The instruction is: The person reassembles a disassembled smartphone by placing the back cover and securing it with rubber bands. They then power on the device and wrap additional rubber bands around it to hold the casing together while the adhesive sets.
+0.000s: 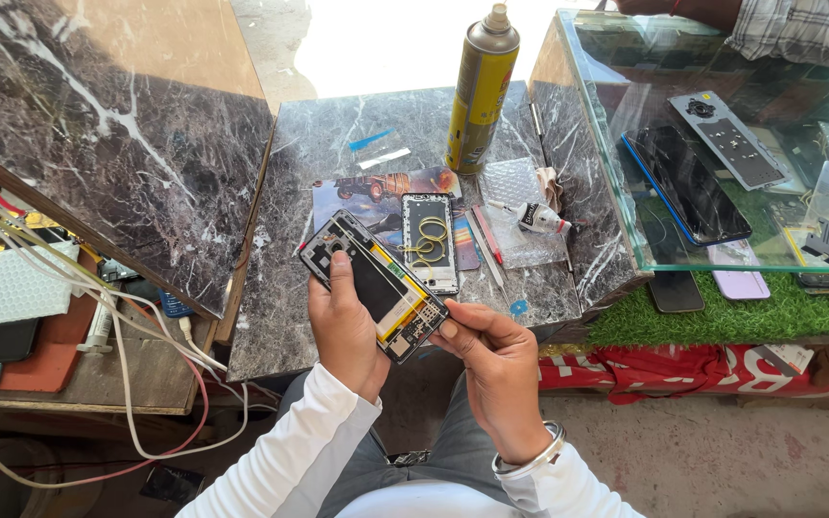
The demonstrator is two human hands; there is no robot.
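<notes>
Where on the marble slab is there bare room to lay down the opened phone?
Bare marble slab lies left of the opened phone, toward the slab's left edge, and behind it between the picture card and the far edge. Crowded on the right: phone frame, spray can, bubble wrap, glue tube.

— Where is room showing on the marble slab (pixel 338 163)?

— The far left part is lying bare, just two small strips sitting there. The near left corner is lying bare too.

— What is blocking the middle?

— A phone back cover (pixel 430 242) is lying flat on a picture card (pixel 376 192). The opened phone (pixel 374 285) is hanging over the front edge, with the left hand (pixel 343 331) and right hand (pixel 496 369) crowding it.

— And the right side?

— A tall spray can (pixel 481 88) is standing at the back. A small glue tube (pixel 541 219) is lying on a plastic bag (pixel 518 206), and thin tools (pixel 485 245) are lying beside it. The glass case (pixel 616 192) is walling off that side (its top is holding more phones).
</notes>
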